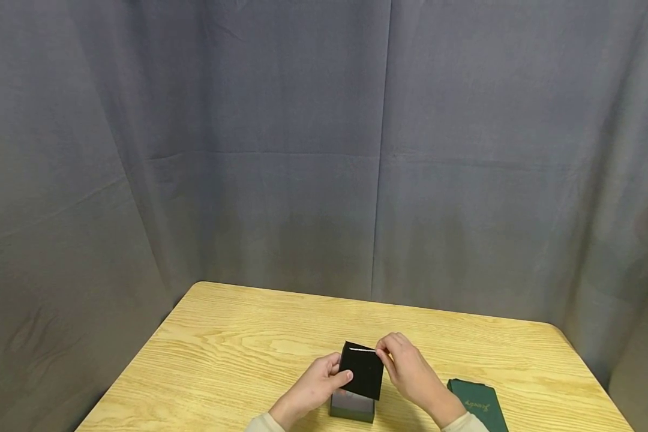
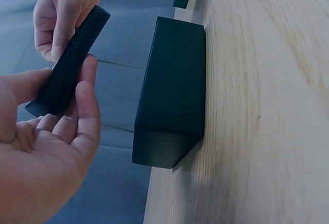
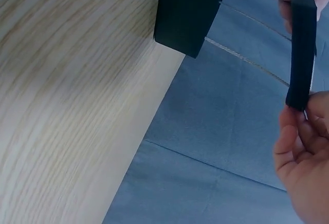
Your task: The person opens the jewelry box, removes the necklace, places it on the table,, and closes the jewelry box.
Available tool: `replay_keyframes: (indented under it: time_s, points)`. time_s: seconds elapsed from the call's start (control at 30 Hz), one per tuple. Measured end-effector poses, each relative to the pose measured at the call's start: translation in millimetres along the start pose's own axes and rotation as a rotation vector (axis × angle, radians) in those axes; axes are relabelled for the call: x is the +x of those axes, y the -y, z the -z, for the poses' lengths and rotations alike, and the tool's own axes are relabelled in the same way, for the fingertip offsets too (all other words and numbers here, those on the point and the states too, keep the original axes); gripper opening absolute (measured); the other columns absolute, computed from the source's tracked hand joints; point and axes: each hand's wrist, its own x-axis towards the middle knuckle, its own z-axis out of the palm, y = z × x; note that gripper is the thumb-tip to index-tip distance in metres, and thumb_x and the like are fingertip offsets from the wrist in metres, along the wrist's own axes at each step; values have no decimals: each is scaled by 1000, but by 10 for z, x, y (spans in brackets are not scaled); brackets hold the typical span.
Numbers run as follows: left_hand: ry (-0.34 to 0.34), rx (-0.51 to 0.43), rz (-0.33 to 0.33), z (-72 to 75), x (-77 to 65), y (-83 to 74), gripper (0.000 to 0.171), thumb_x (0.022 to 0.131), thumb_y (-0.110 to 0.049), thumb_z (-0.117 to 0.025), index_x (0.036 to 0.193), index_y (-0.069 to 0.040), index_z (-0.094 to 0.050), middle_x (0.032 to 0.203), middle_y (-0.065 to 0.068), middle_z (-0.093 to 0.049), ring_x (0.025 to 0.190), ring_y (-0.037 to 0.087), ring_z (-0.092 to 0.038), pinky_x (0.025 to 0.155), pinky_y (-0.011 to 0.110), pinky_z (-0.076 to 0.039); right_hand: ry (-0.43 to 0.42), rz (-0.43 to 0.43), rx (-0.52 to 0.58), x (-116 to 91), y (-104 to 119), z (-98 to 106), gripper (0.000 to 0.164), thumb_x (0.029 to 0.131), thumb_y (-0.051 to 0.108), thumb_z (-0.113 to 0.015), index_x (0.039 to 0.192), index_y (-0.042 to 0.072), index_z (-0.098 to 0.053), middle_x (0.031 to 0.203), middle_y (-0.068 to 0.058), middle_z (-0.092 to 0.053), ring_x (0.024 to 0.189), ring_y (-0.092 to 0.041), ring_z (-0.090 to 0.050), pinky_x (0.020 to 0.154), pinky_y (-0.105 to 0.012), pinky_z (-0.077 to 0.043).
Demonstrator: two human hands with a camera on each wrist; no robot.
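Observation:
A square black foam pad (image 1: 363, 373) is held up and tilted over an open dark green box (image 1: 352, 414). My left hand (image 1: 320, 379) grips the pad's left side, thumb on the face and fingers behind. Across the pad's top runs a thin silver chain necklace (image 1: 360, 349). My right hand (image 1: 407, 366) pinches the chain at the pad's upper right corner. In the right wrist view, two thin strands (image 3: 247, 60) stretch between the pad (image 3: 302, 49) and the box (image 3: 187, 16). The left wrist view shows the pad (image 2: 69, 62) edge-on, curved between both hands.
A dark green lid (image 1: 479, 403) with gold "Jewelry" lettering lies to the right, beside my right wrist. All of this stands near the front of a wood-grain table (image 1: 259, 324). Grey curtains (image 1: 291, 180) hang behind it and at both sides.

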Motion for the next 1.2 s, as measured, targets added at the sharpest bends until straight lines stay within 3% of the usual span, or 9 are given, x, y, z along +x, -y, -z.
replay_keyframes:
  time_s: [0.2, 0.4, 0.57, 0.87, 1.2]
  points:
    - [2, 11, -6, 6, -24, -12, 30, 97, -2, -50, 125, 6, -51, 109, 18, -66, 92, 26, -66, 80, 50, -50, -24, 8, -26, 22, 22, 12, 24, 81, -4, -71, 84, 14, -55, 79, 11, -49, 71, -3, -42, 60, -20, -43]
    - [-7, 30, -12, 10, -30, -21, 28, 97, -3, -51, 123, 6, -52, 107, 17, -67, 90, 23, -67, 81, 51, -49, 11, -89, 83, 25, 45, 46, 19, 83, -1, -70, 85, 14, -59, 79, 12, -50, 70, -1, -46, 58, -21, -45]
    - [-14, 38, -13, 16, -25, -13, 29, 96, -3, -51, 123, 7, -52, 107, 18, -67, 89, 22, -67, 79, 50, -50, 15, -129, 112, 32, 58, 62, 24, 77, -7, -71, 86, 13, -61, 78, 12, -53, 70, -1, -49, 59, -22, -47]
    - [51, 8, -20, 32, -4, 32, 30, 97, 0, -48, 126, 7, -50, 111, 20, -65, 94, 27, -66, 81, 37, -52, -63, 4, 72, 28, -1, 22, 31, 69, -15, -72, 85, 9, -61, 78, 8, -53, 68, -1, -50, 57, -18, -48]
    - [59, 41, -14, 36, -12, 3, 25, 97, -5, -50, 120, 3, -56, 106, 16, -67, 89, 20, -66, 80, 43, -52, -54, 91, 88, 80, -70, 76, 32, 70, -17, -74, 86, 8, -64, 85, 3, -59, 71, -6, -58, 60, -18, -50]
